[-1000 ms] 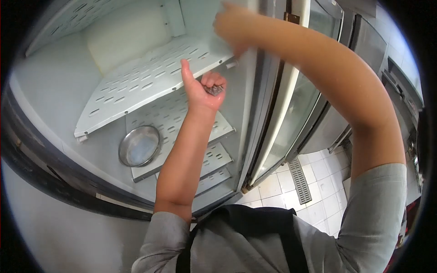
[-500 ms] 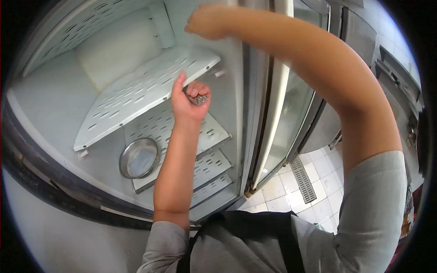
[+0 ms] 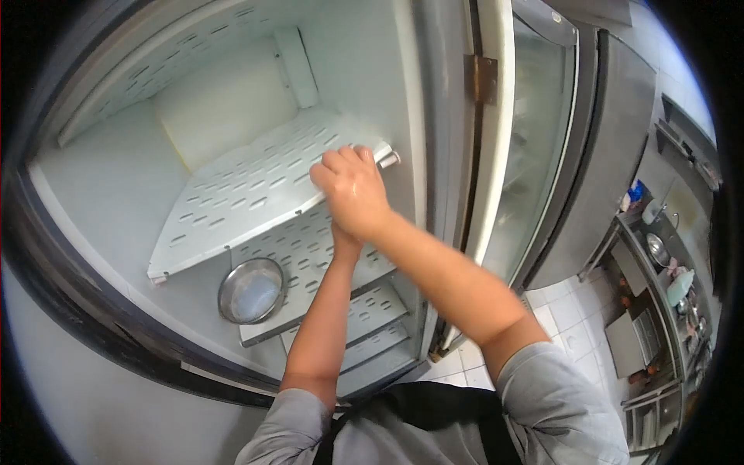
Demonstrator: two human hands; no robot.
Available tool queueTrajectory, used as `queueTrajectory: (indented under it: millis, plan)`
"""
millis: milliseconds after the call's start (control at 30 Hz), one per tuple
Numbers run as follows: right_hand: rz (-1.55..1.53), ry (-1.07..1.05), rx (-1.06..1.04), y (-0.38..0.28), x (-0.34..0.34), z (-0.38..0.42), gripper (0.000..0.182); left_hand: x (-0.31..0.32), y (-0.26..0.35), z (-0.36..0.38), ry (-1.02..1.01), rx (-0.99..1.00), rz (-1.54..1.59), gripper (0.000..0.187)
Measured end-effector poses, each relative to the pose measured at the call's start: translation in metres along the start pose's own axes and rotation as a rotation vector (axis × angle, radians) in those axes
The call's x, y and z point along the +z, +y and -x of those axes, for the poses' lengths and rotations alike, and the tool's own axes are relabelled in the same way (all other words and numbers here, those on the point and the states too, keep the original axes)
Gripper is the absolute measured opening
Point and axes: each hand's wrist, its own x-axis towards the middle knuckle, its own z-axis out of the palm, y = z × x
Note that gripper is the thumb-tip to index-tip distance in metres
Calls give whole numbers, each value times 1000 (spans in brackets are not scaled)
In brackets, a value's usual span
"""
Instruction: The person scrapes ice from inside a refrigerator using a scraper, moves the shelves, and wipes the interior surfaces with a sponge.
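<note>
My right hand (image 3: 353, 190) is closed at the front edge of the perforated white shelf (image 3: 240, 190), near its right corner. Its fingers are curled, and what they hold, if anything, is hidden. Directly beneath it is my left hand (image 3: 346, 239), mostly covered; only the part near the wrist shows, so its fingers and any object in them cannot be seen. A round metal bowl (image 3: 252, 291) rests on the lower perforated shelf (image 3: 310, 252), to the left of my left forearm.
More shelves (image 3: 376, 314) sit low in the open cabinet. To the right are a hinged door edge (image 3: 500, 139), a glass-fronted door (image 3: 535, 147) and a grey steel door (image 3: 593, 167). A metal counter (image 3: 643, 260) with dishes stands at the far right, over white floor tiles (image 3: 577, 341).
My right hand has come down from the cabinet's upper right side onto my left hand. The metal scourer seen in my left hand is now hidden. The view has shifted slightly.
</note>
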Motion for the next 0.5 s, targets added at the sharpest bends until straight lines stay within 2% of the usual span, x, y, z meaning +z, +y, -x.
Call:
queueTrajectory:
  millis: [67, 167, 500]
  plan:
    - [-55, 72, 73, -6, 6, 5, 8, 10, -11, -17, 28, 37, -270, 28]
    - [-122, 143, 104, -4, 11, 6, 8, 15, -26, -28, -14, -38, -390, 25]
    - [-170, 104, 104, 3, 14, 4, 6, 22, -44, -47, -73, -75, -500, 25]
